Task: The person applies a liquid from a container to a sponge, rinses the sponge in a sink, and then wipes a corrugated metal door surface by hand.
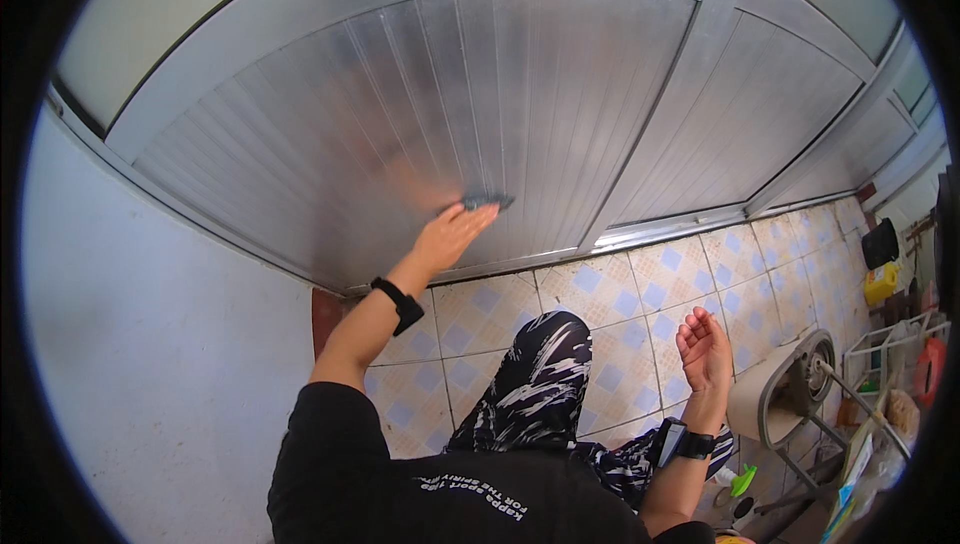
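My left hand (453, 235) presses a dark grey cloth (491, 203) flat against the lower part of a ribbed aluminium door panel (585, 101). Most of the cloth is hidden under the fingers, and only its upper edge shows. A blurred reflection of the arm appears in the metal above it. My right hand (702, 353) is raised over the tiled floor (622, 285), palm turned inward and fingers loosely curled, with nothing in it. Black bands circle both wrists.
A second ribbed panel (772, 109) stands right of the upright frame (675, 101). A white wall (150, 349) borders the left. At right are a beige drum-shaped object (765, 401), a wire rack (874, 349), a yellow container (881, 284) and a green spray-bottle trigger (743, 481).
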A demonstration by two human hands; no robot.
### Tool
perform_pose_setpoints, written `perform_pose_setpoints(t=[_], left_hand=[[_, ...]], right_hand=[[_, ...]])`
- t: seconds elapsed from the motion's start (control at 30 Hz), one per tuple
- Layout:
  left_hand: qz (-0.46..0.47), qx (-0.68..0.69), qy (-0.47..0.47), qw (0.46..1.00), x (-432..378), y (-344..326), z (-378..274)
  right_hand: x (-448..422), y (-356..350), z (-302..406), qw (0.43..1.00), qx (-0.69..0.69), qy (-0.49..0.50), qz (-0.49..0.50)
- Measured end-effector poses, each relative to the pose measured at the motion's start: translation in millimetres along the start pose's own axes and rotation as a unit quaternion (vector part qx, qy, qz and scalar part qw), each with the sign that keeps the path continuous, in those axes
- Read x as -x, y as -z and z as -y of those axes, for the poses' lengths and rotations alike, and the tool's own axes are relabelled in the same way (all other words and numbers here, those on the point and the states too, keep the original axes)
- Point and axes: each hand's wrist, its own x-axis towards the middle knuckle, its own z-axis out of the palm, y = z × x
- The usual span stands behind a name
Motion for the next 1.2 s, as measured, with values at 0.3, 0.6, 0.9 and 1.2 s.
perform_pose_setpoints(t=[0.3,0.6,0.9,1.2], left_hand=[[-0.105,-0.095,0.070,0.988,-39.8,45.6,5.0],[-0.052,-0.073,0.044,0.995,0.9,21.0,11.2],[-0.093,-0.083,0.187,0.974,32.1,43.1,36.4],[-0.168,-0.104,0.203,0.959,10.5,75.5,41.9]], right_hand=[[-1.8,8.1,7.9,0.999,0.016,0.030,-0.027],[-2.3,1.1,9.2,0.999,0.026,0.020,0.000],[7.0,-8.1,5.6,1.000,0.027,0.012,0.005],[5.9,-8.1,12.2,0.998,0.052,0.031,0.015]])
